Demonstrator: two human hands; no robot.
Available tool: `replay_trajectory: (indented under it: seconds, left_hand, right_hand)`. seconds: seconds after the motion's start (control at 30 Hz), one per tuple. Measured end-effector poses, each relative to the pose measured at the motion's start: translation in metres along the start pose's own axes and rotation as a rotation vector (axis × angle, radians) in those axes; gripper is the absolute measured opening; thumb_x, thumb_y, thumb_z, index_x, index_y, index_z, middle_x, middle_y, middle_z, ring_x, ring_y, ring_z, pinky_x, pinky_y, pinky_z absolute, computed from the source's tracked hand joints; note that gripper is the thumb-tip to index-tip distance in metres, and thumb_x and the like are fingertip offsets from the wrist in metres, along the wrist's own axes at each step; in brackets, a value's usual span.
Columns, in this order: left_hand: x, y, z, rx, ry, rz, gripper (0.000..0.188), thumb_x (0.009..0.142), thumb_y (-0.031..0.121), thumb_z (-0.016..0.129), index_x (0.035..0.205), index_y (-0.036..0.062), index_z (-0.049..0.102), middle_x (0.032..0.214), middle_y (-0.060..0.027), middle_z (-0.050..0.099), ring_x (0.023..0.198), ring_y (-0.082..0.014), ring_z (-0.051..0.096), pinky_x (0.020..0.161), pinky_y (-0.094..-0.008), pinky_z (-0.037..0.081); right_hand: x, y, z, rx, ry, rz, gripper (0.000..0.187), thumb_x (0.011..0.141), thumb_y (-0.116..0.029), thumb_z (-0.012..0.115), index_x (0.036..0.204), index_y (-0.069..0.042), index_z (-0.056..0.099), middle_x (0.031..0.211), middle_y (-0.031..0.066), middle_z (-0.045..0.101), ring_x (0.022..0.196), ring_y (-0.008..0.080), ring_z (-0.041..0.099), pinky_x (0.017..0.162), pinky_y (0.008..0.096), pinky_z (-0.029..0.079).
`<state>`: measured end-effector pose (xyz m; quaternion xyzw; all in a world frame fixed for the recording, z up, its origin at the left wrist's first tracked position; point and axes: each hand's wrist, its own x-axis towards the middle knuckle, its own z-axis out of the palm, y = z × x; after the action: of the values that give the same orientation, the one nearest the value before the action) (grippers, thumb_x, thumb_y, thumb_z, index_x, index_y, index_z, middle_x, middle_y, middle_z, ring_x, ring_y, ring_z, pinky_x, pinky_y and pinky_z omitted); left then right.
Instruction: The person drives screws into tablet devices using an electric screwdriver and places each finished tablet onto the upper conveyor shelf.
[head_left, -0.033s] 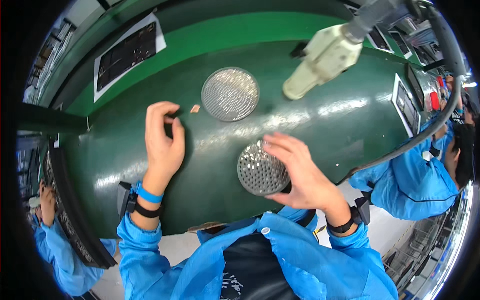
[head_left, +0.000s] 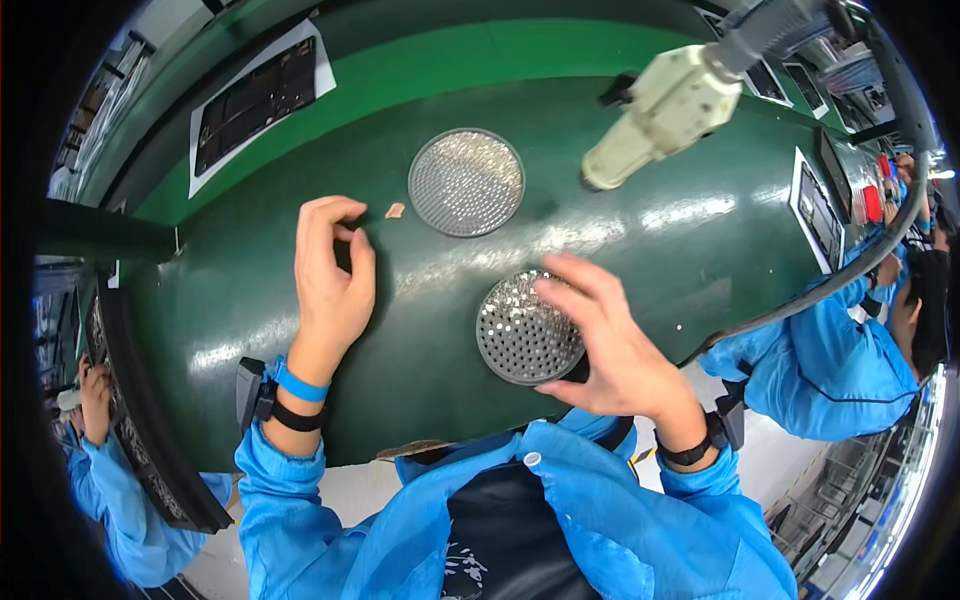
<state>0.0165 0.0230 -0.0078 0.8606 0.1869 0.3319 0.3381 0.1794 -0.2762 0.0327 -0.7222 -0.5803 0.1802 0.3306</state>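
Observation:
A round grey metal disc full of holes [head_left: 518, 340] lies on the green tabletop in front of me. My right hand [head_left: 612, 350] reaches over its right side, fingers spread above the rim and thumb by the near edge; whether it touches the disc I cannot tell. My left hand [head_left: 335, 265] hovers over the table at the left, fingers loosely bent, thumb apart from them, nothing in it. Farther off lies a larger, shiny, finely dotted disc [head_left: 466, 183]. Between it and my left hand is a small copper-coloured scrap [head_left: 395, 210].
At the upper right hangs a pale pistol-shaped tool [head_left: 660, 120] on a grey hose. A dark cable [head_left: 790, 305] curves along the right. Dark panels on white sheets [head_left: 258, 105] stand at the back. Co-workers in blue [head_left: 820, 350] sit on both sides.
My right fingers have lifted and spread a little, with the thumb off the near edge of the holed disc. The pale tool and far disc sit slightly farther right in view.

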Motion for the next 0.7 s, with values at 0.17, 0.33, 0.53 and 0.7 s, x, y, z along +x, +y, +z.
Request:
replay_trajectory:
  seconds: [0.17, 0.33, 0.53, 0.7]
  left_hand:
    - [-0.002, 0.001, 0.005, 0.044, -0.017, 0.020, 0.024, 0.091, -0.012, 0.062, 0.112, -0.0002, 0.063, 0.114, -0.0126, 0.062, 0.091, -0.0229, 0.060, 0.084, -0.0325, 0.052]
    - [0.001, 0.000, 0.003, 0.059, -0.048, 0.020, 0.024, 0.089, -0.011, 0.063, 0.111, -0.0010, 0.065, 0.112, -0.0151, 0.062, 0.099, -0.0301, 0.064, 0.083, -0.0370, 0.055]
    - [0.002, -0.004, 0.003, 0.058, -0.075, 0.026, 0.022, 0.091, -0.010, 0.064, 0.110, 0.0004, 0.067, 0.114, -0.0129, 0.063, 0.101, -0.0259, 0.063, 0.087, -0.0350, 0.053]
    - [0.000, -0.007, 0.003, 0.087, -0.086, 0.020, 0.022, 0.092, -0.009, 0.064, 0.111, 0.0014, 0.068, 0.115, -0.0121, 0.063, 0.104, -0.0258, 0.063, 0.088, -0.0356, 0.053]
  right_hand:
    - [-0.010, -0.024, 0.025, -0.118, 0.150, 0.211, 0.136, 0.058, -0.040, 0.104, 0.160, 0.003, 0.027, 0.160, 0.0348, 0.033, 0.147, 0.0520, 0.036, 0.118, 0.0610, 0.032]
    - [0.007, -0.028, 0.064, -0.202, 0.307, 0.277, 0.129, 0.057, -0.037, 0.104, 0.157, 0.002, 0.033, 0.155, 0.0317, 0.040, 0.141, 0.0478, 0.043, 0.112, 0.0582, 0.037]
    - [0.023, -0.008, 0.031, -0.070, 0.103, -0.066, 0.127, 0.057, -0.022, 0.102, 0.159, 0.002, 0.032, 0.160, 0.0287, 0.041, 0.144, 0.0463, 0.047, 0.116, 0.0574, 0.036]
    - [0.014, -0.023, 0.055, -0.152, 0.245, 0.166, 0.139, 0.051, -0.029, 0.106, 0.161, 0.002, 0.027, 0.156, 0.0317, 0.042, 0.140, 0.0489, 0.044, 0.117, 0.0598, 0.032]
